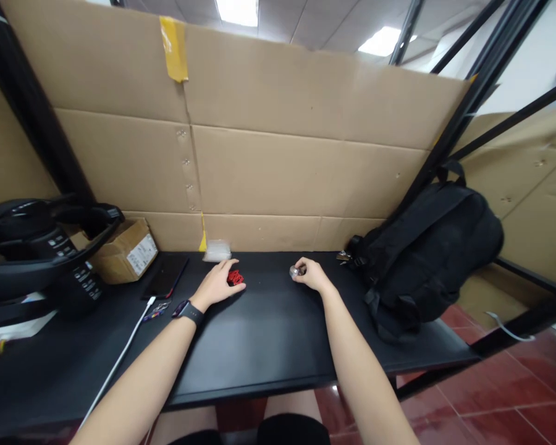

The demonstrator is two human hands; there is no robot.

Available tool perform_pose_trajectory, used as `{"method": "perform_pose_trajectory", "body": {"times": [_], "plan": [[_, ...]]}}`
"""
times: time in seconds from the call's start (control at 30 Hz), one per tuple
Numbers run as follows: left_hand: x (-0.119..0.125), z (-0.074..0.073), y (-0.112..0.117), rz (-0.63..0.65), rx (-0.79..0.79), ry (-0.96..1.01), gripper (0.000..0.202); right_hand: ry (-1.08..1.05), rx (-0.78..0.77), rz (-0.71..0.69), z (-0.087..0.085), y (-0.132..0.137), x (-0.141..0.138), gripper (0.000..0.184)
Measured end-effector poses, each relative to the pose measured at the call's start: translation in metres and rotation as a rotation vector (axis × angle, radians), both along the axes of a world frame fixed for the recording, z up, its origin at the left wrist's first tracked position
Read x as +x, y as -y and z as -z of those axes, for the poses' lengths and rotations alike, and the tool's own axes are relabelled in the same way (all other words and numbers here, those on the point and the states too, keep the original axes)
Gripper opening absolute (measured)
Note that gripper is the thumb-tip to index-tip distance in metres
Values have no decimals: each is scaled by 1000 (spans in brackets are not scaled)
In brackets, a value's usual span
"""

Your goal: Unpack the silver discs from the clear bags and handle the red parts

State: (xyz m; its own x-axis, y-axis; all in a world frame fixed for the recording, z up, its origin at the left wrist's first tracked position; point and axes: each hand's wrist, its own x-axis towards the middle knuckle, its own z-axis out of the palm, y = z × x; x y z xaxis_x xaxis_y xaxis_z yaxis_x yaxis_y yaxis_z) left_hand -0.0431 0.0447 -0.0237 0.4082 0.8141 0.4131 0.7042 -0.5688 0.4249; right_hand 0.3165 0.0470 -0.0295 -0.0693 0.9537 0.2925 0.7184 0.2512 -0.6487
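Observation:
A small bundle of red cord lies on the black table. My left hand rests beside it, thumb and fingers apart around the bundle; a dark watch is on that wrist. Farther right, my right hand pinches a small, round, shiny thing between thumb and fingers, at the table surface. It looks clear or silvery, and its exact kind is too small to make out. Behind my left hand is a small clear plastic packet, against the cardboard wall.
A black backpack leans at the right, keys by it. On the left are a phone, a white cable, a small key ring, a cardboard box and a black bag-like item. Cardboard walls the back.

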Motion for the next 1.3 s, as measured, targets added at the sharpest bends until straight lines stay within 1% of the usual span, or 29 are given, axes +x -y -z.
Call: {"method": "perform_pose_trajectory", "body": {"times": [0.07, 0.13, 0.2, 0.27, 0.43, 0.6, 0.67, 0.73, 0.8, 0.9, 1.0, 1.07, 1.17, 1.3], "plan": [[3, 3, -1, -37, 1, -27, 67, 19, 20, 4, 2, -1, -2, 36], [6, 5, 0, -59, 16, -55, 58, 29, 40, 20, 5, -2, -5, 38], [7, 6, 1, -37, 31, -73, 49, 27, 56, 40, 11, -3, -6, 35], [8, 6, 2, 2, 32, -75, 45, 16, 68, 54, 18, -3, -7, 32], [2, 10, 4, 48, -10, -43, 51, -29, 90, 67, 30, -2, -7, 40], [-3, 8, 6, 31, -5, -43, 57, -60, 128, 74, 31, 2, -10, 40], [-5, 7, 9, 10, 3, -44, 62, -75, 139, 77, 30, 3, -11, 40], [-6, 6, 12, -40, 7, -43, 70, -82, 128, 72, 29, 5, -12, 40], [-7, 6, 15, -119, 4, -59, 79, -70, 100, 61, 28, 6, -12, 41], [-7, 5, 20, -233, 17, -139, 82, -4, 69, 75, 25, 9, -14, 42], [-6, 6, 23, -320, 69, -228, 80, 94, 57, 152, 19, 17, -18, 48], [-6, 7, 26, -376, 74, -274, 83, 209, 18, 223, 15, 24, -22, 56], [-7, 7, 32, -458, 19, -308, 87, 367, -62, 297, 10, 36, -28, 61], [-13, 7, 46, -526, -31, -300, 80, 430, -125, 356, 11, 50, -34, 64]]}}
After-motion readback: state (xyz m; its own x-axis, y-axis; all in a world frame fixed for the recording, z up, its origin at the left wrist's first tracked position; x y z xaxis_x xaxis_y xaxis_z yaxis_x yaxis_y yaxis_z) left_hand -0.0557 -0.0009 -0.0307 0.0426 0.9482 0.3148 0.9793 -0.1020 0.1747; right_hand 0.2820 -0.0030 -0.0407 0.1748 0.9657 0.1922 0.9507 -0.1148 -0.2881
